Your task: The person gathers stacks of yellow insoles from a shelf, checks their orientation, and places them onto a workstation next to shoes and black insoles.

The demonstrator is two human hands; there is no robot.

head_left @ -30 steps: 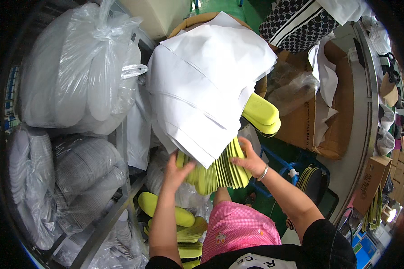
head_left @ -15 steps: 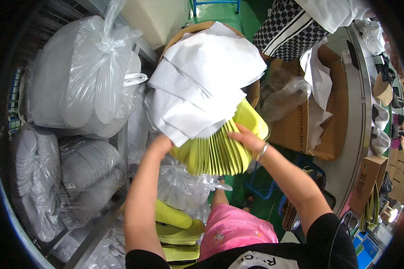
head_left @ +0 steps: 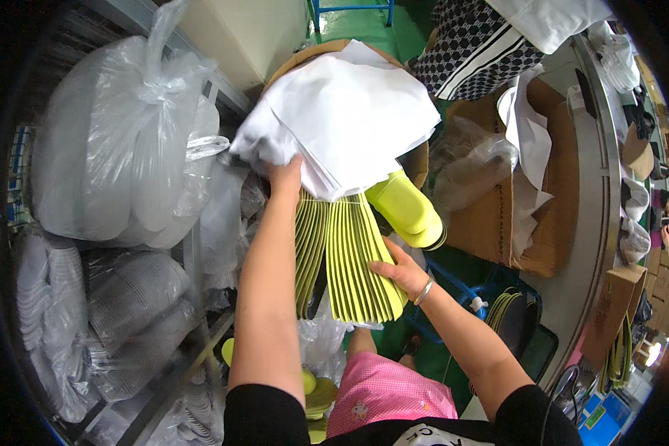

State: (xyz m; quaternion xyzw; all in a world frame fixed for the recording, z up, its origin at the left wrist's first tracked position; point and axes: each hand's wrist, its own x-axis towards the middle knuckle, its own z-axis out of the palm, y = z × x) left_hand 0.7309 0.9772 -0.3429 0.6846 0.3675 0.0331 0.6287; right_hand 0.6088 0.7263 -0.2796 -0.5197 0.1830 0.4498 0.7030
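the left hand (head_left: pixel 286 175) is raised high, its grip closed on the lower edge of a thick stack of white sheets (head_left: pixel 349 111), which fans out upward and to the right. below this stack hangs a bundle of thin yellow-green insoles (head_left: pixel 346 260), standing on edge and spread like a fan; their upper ends are hidden under the white sheets, just beside the left hand. the right hand (head_left: pixel 401 271) supports the bundle at its lower right side, with the fingers (head_left: pixel 380 269) laid flat against the outer insole and the thumb underneath; the grip is not fully closed, it presses more than it clamps. a thin bracelet (head_left: pixel 424 291) sits on the right wrist. behind the bundle, two yellow-green moulded pieces (head_left: pixel 405 208) lie against a brown cardboard drum (head_left: pixel 420 160), whose rim shows above the white sheets. to the left, big clear plastic bags (head_left: pixel 126 149) with white stacked pieces fill a metal shelf (head_left: pixel 193 349). to the right there is an open cardboard box (head_left: pixel 535 193) with white sheets and crumpled plastic in it. more yellow-green pieces (head_left: pixel 312 390) lie low, near the pink cloth (head_left: pixel 386 394) at the lower edge.
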